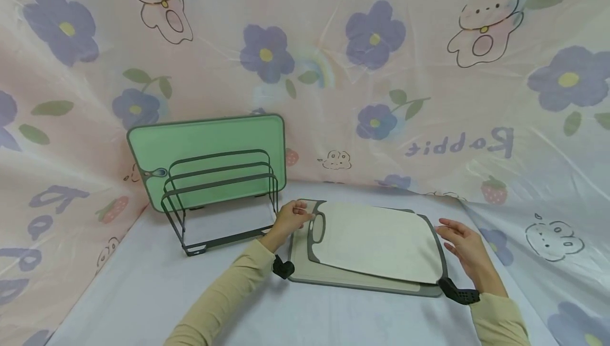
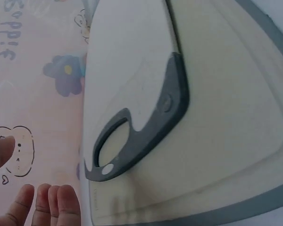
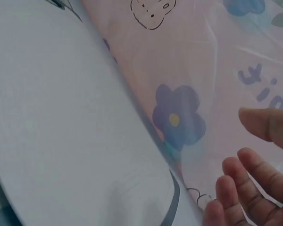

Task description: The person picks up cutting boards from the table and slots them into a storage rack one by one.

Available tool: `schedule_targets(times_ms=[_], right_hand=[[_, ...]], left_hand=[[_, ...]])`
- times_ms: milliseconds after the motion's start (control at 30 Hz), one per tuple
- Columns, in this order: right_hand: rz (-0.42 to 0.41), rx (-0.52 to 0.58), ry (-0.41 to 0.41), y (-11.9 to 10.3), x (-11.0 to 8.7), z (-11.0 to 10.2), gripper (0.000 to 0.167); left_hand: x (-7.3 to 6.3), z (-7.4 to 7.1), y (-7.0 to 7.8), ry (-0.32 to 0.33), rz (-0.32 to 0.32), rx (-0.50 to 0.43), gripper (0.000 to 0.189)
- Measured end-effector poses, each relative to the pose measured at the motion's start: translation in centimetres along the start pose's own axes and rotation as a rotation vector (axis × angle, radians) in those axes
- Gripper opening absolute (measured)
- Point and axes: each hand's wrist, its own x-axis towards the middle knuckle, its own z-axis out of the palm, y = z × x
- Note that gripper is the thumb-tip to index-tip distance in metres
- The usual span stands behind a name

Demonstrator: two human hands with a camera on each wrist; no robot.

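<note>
A white cloth covers the tabletop (image 1: pixel 333 319). Near its back left corner stands a dark wire rack (image 1: pixel 229 240), with a green cutting board (image 1: pixel 229 136) upright and tilted behind the front bars. A pale pink curtain (image 1: pixel 305 12) hangs along the back, left and right edges, printed with purple flowers, rabbits, strawberries and a mirrored word "Rabbit".

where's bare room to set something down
Bare white table lies before the overlapping, grey-edged off-white boards, between the beige sleeves, and before the dark metal rack, left of the left sleeve. Crowded: the boards, flanked by left hand and right hand, and the rack, green rectangular board at its back.
</note>
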Motion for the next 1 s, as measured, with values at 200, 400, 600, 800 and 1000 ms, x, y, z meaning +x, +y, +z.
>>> schedule_targets(times_ms=[200,400,600,800,1000], right_hand=[[0.074,-0.079,0.009,1.2,-0.1,-0.2,0.071],[0.119,-0.128,0.015,2.2,-0.1,-0.5,0.072],[0.2,-0.169,0.044,2.7,0.0,-0.4,0.076],[0.236,-0.182,0.047,3.5,0.0,-0.3,0.078],[0.24,-0.169,0.048,4.5,0.1,-0.2,0.08]], left_hand=[[0.1,0.5,-0.9,-0.016,-0.043,0.067,0.045],[0.1,0.9,-1.3,-0.018,-0.055,0.098,0.047],[0.2,1.2,-1.6,-0.039,-0.077,0.115,0.049],[0.2,1.6,-1.6,-0.041,-0.093,0.114,0.051],[0.1,1.9,-1.4,-0.037,-0.108,0.106,0.051]])
